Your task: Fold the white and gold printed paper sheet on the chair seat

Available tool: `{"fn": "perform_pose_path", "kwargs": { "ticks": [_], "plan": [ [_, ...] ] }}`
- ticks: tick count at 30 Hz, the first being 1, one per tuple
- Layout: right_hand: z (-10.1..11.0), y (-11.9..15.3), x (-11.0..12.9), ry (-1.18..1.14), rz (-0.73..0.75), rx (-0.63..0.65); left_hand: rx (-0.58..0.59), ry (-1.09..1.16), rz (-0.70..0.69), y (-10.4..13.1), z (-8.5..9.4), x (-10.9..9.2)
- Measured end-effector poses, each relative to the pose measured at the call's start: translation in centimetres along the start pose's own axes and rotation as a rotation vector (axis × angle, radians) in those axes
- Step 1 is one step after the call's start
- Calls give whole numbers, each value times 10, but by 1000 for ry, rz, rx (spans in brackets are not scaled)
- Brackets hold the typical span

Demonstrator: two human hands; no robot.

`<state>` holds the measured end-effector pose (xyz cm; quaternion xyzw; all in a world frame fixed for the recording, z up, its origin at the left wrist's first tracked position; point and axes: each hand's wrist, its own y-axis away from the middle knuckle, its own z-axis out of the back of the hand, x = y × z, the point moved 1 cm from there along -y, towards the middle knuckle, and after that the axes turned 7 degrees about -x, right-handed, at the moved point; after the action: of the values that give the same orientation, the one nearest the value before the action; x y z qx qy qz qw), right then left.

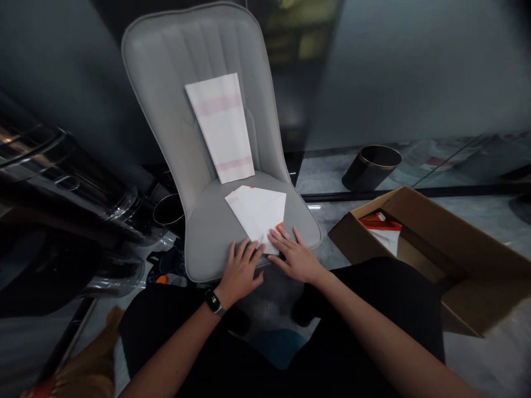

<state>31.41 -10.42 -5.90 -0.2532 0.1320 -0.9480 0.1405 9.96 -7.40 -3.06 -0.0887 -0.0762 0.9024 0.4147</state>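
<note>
A folded white paper piece (pixel 260 213) with small orange-red patches lies flat on the seat of the grey chair (pixel 211 243). My right hand (pixel 296 257) rests on its near right corner, fingers spread and laid over the paper. On the near left side, my left hand (pixel 243 271) has its fingers stretched out, their tips at the paper's edge and on the seat. Behind it, a stack or folded length of white paper (pixel 224 130) with pale pink bands leans against the chair's backrest.
To the right, an open cardboard box (pixel 423 265) holds folded white and red paper (pixel 384 229). A dark bin (pixel 369 166) shows behind or in the glass. Another dark round bin (pixel 169 209) stands left of the chair, near a dark bag (pixel 166 262) on the floor.
</note>
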Motion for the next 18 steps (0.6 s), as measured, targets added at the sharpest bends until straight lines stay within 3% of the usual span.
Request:
{"fn": "perform_pose_path", "kwargs": {
  "ticks": [11, 18],
  "plan": [
    [-3, -2, -2, -90, -72, -43, -32, 111, -45, 1, 6, 19],
    [-4, -5, 3, -133, -138, -81, 6, 57, -102, 4, 10, 17]
  ]
}}
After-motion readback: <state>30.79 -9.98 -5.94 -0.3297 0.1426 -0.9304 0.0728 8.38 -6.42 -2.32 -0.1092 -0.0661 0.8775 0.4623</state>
